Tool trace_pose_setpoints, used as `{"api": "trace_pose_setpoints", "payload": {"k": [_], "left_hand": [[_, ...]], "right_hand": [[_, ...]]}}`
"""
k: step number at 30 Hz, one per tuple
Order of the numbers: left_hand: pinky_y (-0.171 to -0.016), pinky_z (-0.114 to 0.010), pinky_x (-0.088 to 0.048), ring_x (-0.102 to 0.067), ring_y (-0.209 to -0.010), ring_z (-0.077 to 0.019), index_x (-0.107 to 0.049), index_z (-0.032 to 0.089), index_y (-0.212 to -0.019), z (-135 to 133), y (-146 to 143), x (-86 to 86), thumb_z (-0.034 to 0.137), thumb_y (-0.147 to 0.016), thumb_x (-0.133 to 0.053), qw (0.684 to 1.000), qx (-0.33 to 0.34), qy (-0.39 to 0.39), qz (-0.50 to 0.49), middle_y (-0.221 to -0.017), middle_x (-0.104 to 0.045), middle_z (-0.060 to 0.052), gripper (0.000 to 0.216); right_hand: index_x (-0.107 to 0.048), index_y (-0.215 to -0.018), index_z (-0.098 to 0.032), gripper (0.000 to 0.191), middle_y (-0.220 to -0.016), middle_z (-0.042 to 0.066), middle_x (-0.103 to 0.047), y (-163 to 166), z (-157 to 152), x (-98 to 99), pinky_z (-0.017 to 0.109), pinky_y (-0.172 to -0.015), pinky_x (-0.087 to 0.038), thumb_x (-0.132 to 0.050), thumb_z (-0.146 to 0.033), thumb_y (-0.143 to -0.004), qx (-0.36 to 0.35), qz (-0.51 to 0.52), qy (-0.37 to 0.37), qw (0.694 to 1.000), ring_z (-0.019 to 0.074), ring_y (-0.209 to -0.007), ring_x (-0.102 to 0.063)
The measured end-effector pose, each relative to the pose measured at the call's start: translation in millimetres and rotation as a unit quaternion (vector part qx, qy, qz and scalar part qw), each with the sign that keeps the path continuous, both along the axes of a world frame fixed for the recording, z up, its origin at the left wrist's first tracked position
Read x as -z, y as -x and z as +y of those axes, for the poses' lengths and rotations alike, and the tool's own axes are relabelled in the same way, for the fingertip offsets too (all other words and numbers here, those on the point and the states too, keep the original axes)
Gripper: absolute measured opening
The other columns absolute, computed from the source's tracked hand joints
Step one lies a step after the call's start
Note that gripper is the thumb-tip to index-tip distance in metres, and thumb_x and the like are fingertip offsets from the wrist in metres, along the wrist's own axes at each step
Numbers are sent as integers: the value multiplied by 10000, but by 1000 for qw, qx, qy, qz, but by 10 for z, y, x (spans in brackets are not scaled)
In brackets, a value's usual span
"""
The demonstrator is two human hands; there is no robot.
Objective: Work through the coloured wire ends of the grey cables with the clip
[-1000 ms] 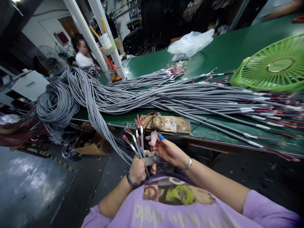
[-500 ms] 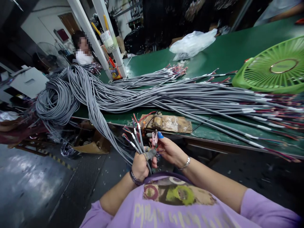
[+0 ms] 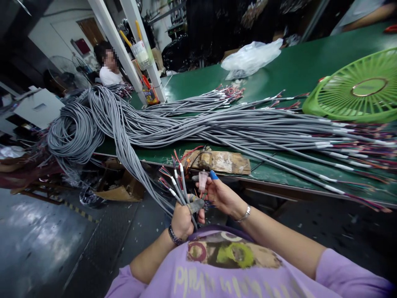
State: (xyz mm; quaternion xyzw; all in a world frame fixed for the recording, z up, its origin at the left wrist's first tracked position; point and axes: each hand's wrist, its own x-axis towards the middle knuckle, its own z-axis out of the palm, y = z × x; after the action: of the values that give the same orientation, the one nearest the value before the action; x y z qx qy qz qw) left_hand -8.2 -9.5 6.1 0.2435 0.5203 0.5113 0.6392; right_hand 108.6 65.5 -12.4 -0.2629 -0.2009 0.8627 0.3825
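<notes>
Several grey cables (image 3: 180, 191) with stripped ends of thin coloured wires pass through my left hand (image 3: 183, 216), which is closed around them near my waist. Grey covers wrap its thumb and a finger. My right hand (image 3: 222, 196) pinches a small pale pink piece (image 3: 203, 181), perhaps a connector or clip, just above the left thumb; its exact kind is unclear. A blue cover sits on a right fingertip. Fine wires show between the two hands, and their ends are too small to make out.
A long bundle of grey cables (image 3: 198, 126) lies across the green table (image 3: 297, 54). A wooden block (image 3: 231, 162) sits at its front edge. Further off are a green fan (image 3: 366, 87), a plastic bag (image 3: 251, 58), a white post (image 3: 149, 49) and a seated person (image 3: 110, 74).
My right hand has turned slightly and shifted a little right, and the pink piece shows a different, wider side. My left hand keeps its hold on the cables.
</notes>
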Motion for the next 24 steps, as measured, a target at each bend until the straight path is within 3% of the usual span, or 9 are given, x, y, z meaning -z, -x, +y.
{"api": "trace_pose_setpoints", "payload": {"k": [4, 9, 12, 17, 24], "left_hand": [[-332, -189, -346, -438, -307, -83, -524, 158, -575, -90, 5, -19, 371, -591, -729, 1000, 3, -12, 2, -382, -527, 24, 296], [-346, -191, -348, -437, -318, -82, -528, 159, -597, -84, 0, -47, 397, -590, -733, 999, -27, -17, 3, -389, -526, 27, 314], [-361, -193, -361, -447, -332, -84, -535, 158, -618, -46, -30, -58, 408, -594, -733, 999, -35, -18, 2, -398, -530, 27, 319], [-374, -186, -366, -453, -341, -77, -534, 156, -615, -2, -90, -53, 443, -592, -740, 998, -51, -18, 12, -409, -538, 24, 353], [-370, -185, -366, -452, -341, -75, -520, 156, -586, 35, -113, -1, 463, -591, -740, 998, -58, -16, 16, -411, -520, 32, 378]], "right_hand": [[-655, -811, -179, 379, -748, 44, -654, -40, -1, -10, 244, -585, -450, -576, -550, -793, -24, 2, -3, 1000, 127, -639, -563], [-655, -739, -170, 240, -692, 13, -625, -30, -36, -81, 224, -554, -431, -716, -401, -721, 15, -43, -67, 997, 100, -596, -520], [-657, -733, -160, 283, -676, 17, -622, -21, -42, -84, 228, -533, -414, -705, -439, -722, 27, -52, -77, 995, 102, -585, -517], [-667, -817, -174, 265, -688, 20, -641, -16, -1, -22, 241, -535, -412, -680, -429, -748, 9, -20, -2, 1000, 118, -587, -548], [-646, -882, -178, 320, -650, 17, -633, 33, 1, 9, 287, -563, -423, -646, -477, -767, 12, -5, -59, 998, 146, -562, -561]]}}
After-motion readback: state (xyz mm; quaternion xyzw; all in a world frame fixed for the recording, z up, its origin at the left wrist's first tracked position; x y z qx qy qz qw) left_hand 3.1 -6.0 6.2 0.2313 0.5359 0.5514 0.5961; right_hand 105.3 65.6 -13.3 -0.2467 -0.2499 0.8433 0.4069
